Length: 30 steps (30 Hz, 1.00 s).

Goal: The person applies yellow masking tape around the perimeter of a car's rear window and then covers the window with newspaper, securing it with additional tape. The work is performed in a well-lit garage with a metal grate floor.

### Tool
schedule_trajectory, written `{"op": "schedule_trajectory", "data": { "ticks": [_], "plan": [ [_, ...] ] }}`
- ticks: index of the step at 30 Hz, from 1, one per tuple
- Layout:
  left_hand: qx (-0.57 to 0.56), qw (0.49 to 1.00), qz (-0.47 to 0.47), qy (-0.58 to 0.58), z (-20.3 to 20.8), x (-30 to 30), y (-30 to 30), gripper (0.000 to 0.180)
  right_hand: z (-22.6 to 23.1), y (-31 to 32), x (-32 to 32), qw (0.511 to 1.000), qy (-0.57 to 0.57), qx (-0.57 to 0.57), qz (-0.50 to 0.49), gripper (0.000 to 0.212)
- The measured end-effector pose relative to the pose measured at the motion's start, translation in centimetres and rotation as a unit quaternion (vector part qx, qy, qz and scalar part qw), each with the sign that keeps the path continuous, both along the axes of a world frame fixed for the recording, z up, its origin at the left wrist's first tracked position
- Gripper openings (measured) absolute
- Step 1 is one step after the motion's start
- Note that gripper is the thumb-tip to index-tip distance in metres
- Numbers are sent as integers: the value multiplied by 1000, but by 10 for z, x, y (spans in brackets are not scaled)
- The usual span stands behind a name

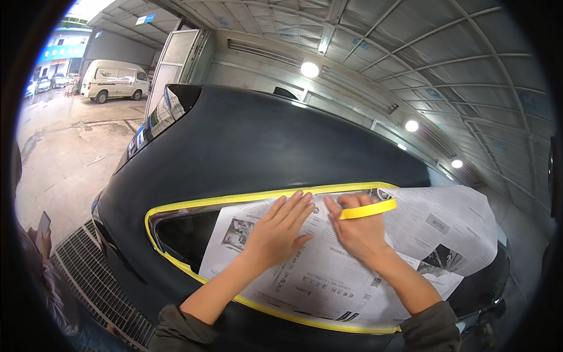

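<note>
A sheet of newspaper [328, 287] covers most of a car's side window, and its far right part bulges up loosely. Yellow masking tape [234, 196] lines the window's edge. My left hand [275, 232] lies flat on the paper with fingers stretched, the tips close to the upper tape line. Just to its right, my right hand [360, 234] has a roll of yellow masking tape [381, 207] in its curled fingers, with the index finger against the paper. A dark strip of window glass [185, 237] shows left of the sheet.
Matte dark car bodywork [252, 138] surrounds the window. At the lower left a person [56, 281] holds a phone [44, 223] beside a floor grating [111, 287]. A white van [115, 80] stands outside, past an open door [176, 58].
</note>
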<state>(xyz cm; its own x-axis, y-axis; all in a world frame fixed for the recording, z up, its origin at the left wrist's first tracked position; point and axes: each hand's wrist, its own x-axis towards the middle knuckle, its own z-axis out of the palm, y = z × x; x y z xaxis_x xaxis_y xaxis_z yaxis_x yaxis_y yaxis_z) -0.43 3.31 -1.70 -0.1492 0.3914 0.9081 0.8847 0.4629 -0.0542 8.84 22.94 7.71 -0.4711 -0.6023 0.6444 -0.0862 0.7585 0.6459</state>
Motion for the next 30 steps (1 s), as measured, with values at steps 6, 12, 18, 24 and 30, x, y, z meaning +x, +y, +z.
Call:
{"op": "schedule_trajectory", "data": {
  "ticks": [6,12,18,24,30],
  "plan": [
    [14,998,50,-42,-26,-5,-37,71,7,42,25,998,38,-36,-43,35],
    [37,996,78,-21,-35,-6,-50,74,1,12,12,999,42,-25,-7,38],
    [46,995,83,-43,-40,-8,-64,72,5,18,0,997,54,-51,-27,38],
    [67,989,118,-65,-59,-14,-99,67,22,57,17,993,91,-57,-56,40],
    [54,988,133,-53,-52,-6,-106,67,34,83,39,988,116,-61,-86,37]
  ]
}}
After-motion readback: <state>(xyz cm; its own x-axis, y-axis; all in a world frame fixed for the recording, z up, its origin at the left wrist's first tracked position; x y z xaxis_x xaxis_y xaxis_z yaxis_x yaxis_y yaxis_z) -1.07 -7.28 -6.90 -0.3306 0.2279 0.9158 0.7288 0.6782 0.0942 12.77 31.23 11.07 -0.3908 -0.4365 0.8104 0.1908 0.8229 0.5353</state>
